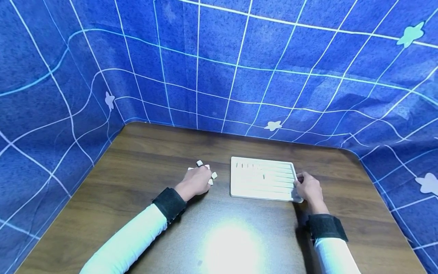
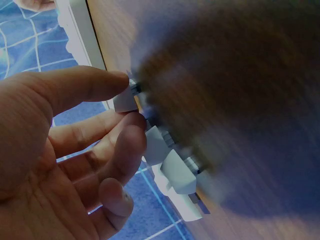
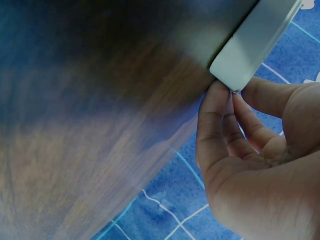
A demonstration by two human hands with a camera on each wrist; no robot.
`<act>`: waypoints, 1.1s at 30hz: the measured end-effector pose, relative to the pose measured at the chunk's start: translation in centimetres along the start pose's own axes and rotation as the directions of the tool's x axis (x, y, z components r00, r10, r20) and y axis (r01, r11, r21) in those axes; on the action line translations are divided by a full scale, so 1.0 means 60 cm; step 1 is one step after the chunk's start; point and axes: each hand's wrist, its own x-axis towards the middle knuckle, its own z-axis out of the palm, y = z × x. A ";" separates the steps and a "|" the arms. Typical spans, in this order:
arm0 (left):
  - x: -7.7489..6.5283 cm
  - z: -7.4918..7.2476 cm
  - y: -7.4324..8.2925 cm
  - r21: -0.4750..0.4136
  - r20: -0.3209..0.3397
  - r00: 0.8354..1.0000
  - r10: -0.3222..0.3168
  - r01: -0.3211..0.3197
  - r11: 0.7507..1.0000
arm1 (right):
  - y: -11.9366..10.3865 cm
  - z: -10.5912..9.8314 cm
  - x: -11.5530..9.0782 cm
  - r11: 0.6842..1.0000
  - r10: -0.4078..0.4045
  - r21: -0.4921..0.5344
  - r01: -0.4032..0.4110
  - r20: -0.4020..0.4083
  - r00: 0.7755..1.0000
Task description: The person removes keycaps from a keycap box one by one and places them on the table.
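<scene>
In the head view my left hand [image 1: 197, 180] is at a small group of white blocks left of the tray. Its thumb and a finger pinch one small white block [image 2: 125, 102] with a dark, glinting underside, low over the table. More white blocks [image 2: 179, 172] lie just past the fingertips. A flat white tray [image 1: 251, 186] with long parallel grooves lies to the right of the group. Several small pieces stand in a row at its far left, and one sits near its middle. My right hand [image 1: 309, 189] grips the tray's right edge, thumb and fingers at a corner.
Beneath everything is a brown wood-grain table [image 1: 143, 160], with a bright glare patch at the near middle. Blue cloth [image 1: 212, 49] with white grid lines and stars encloses the table's back and sides. Loose blocks [image 1: 200, 163] lie beyond the left hand.
</scene>
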 end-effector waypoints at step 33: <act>0.092 -0.007 0.172 0.044 -0.068 0.973 0.221 -0.219 0.975 | -0.002 0.003 0.001 1.000 0.024 0.012 -0.024 -0.005 1.000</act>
